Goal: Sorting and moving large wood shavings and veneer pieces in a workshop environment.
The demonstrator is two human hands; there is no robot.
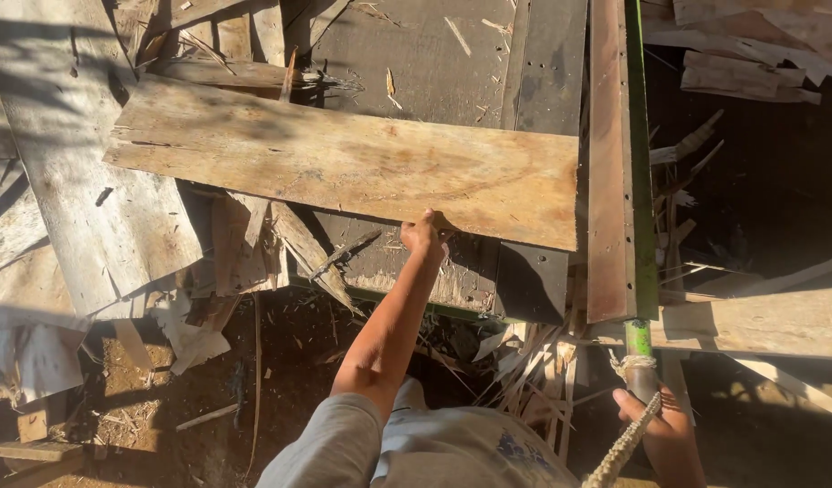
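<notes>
Sunlit scrap wood and bare earth are seen all around a dark, worn machine table [434, 81]. A wide, pale plank [344, 167] is laid flat across that table, slightly tilted, its far end reaching away to the left of the left hand [425, 235]. The near long edge of the plank is gripped by that hand, fingers curled over the edge and closed on it. Just right of the hand, the plank's square end is butted against a reddish rail with a green edge [619, 163], which runs away from the person. Below and well to the right, the right hand [664, 425] is closed around a green pole [639, 348] bound with cord, and a braided rope [626, 447] is seen crossing beside it. Splintered offcuts [524, 361] are heaped between the two hands, and broken grey boards [64, 181] are piled far to the left.
</notes>
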